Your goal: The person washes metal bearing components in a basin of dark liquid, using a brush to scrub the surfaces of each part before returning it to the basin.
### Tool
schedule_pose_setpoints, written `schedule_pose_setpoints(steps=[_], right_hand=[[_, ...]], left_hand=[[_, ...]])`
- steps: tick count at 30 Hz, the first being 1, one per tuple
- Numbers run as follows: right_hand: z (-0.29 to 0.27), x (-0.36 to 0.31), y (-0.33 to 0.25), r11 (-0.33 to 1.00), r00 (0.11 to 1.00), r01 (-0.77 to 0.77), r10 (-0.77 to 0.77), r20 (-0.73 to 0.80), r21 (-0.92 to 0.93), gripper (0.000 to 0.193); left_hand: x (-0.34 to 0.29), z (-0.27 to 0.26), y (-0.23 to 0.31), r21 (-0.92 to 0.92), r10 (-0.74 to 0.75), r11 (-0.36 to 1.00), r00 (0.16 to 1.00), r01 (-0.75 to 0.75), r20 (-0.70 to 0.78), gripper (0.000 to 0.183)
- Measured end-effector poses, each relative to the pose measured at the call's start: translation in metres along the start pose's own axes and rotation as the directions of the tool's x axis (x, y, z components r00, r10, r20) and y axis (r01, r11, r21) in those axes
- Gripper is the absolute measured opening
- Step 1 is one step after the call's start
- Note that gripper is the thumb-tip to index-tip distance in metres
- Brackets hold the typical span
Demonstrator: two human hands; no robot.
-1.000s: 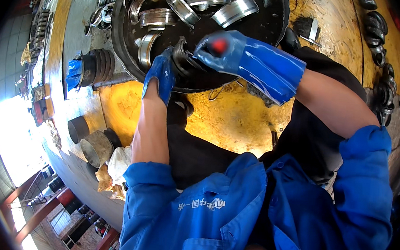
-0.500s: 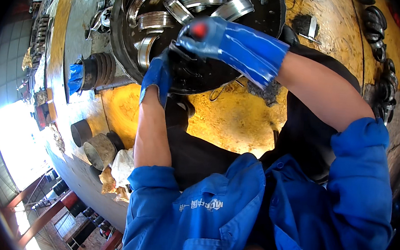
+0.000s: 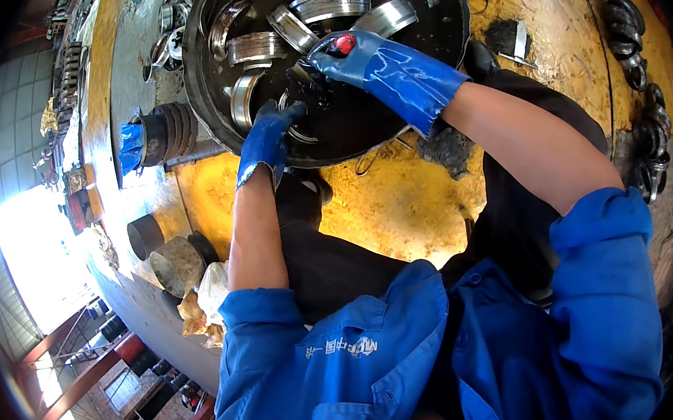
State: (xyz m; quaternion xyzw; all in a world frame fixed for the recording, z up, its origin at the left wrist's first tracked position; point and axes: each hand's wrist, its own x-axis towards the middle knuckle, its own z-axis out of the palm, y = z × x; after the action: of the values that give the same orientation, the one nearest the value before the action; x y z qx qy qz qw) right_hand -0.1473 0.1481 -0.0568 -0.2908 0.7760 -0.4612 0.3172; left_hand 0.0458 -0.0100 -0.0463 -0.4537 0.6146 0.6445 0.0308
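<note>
Hands, two, blue-gloved: left hand [image 3: 271, 131] curled on a metal ring [image 3: 303, 137] low in the black basin [image 3: 195, 54], apparently steadying it; right hand [image 3: 358, 58] closed round a dark, red-ended tool [image 3: 344, 43], just beyond. Bright rings [image 3: 332, 6] lie loosely in dark liquid [image 3: 352, 119], the raised wall presumably containing splashes.
</note>
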Motion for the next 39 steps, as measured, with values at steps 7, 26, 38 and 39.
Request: schedule_pose_setpoints(steps=[7,26,38,39], right_hand=[[-0.019,0.004,0.012,0.987,0.990,-0.111,0.120,0.069,-0.116,0.041],[-0.021,-0.100,-0.002,0.833,0.841,0.541,-0.539,0.048,-0.120,0.015],[-0.060,-0.101,-0.017,0.454,0.706,0.676,-0.624,0.335,-0.580,0.052],[-0.061,-0.101,-0.015,0.409,0.630,0.727,-0.717,0.299,-0.551,0.045]], left_hand=[[0.015,0.011,0.002,0.393,0.119,0.919,0.980,-0.047,-0.161,0.053],[-0.054,0.014,0.042,-0.024,0.133,0.991,0.990,-0.134,-0.052,0.038],[-0.005,-0.004,-0.003,-0.250,0.001,0.968,0.998,0.016,0.068,0.028],[0.001,-0.004,-0.004,-0.290,-0.020,0.956,0.997,0.043,0.079,0.027]])
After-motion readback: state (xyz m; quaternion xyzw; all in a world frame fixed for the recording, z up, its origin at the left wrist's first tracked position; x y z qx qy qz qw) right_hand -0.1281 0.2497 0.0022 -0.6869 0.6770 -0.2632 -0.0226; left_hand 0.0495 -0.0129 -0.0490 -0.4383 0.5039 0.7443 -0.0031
